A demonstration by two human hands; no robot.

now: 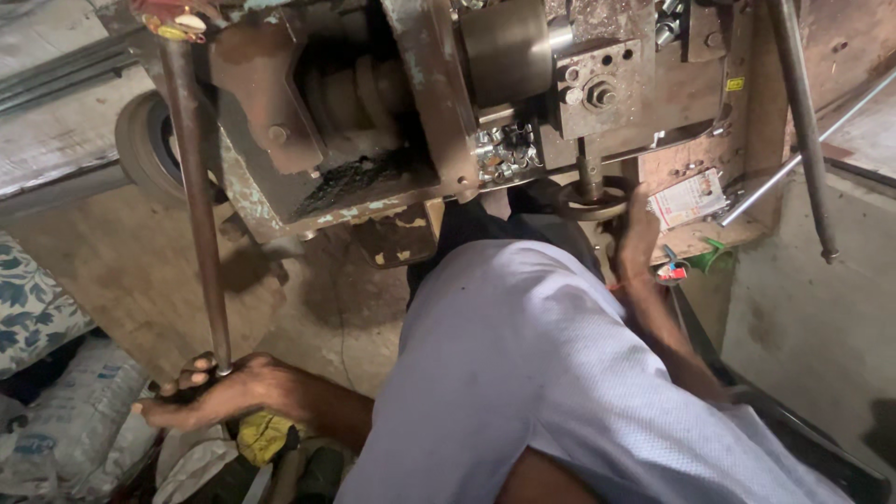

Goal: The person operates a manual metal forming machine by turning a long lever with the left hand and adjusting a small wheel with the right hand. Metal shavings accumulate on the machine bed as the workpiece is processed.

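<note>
Below the rusty machine [420, 112], my left hand [219, 387] closes around the bottom end of one long rusty lever rod [198, 196], fingers curled on it, thumb side up. That rod runs up from my hand to the machine's upper left corner, where it ends in a red-and-yellow fitting [173, 19].

Right of the rod, under the machine's middle, my right hand [639, 224] reaches up to one small round handwheel [590, 198] on a vertical shaft; fingers touch its rim, grip itself partly hidden, can't tell how tight. My white-shirted body [560, 373] fills the space between both arms.

On the machine: one shiny steel cylinder [509, 47] near top centre, one bolted square block [597, 89] just right of it, and a heap of small silvery nuts [504, 151] on a ledge below the cylinder, too many to count.

Right of the machine, two thin metal bars [805, 131] cross each other. One printed paper packet [689, 198] lies on the ledge beside the handwheel, one green scrap [711, 254] just below it.

Left of the machine, one tyre [145, 145] leans, partly hidden. Near my left hand, one floral cushion [33, 303] and sacks [79, 425].
</note>
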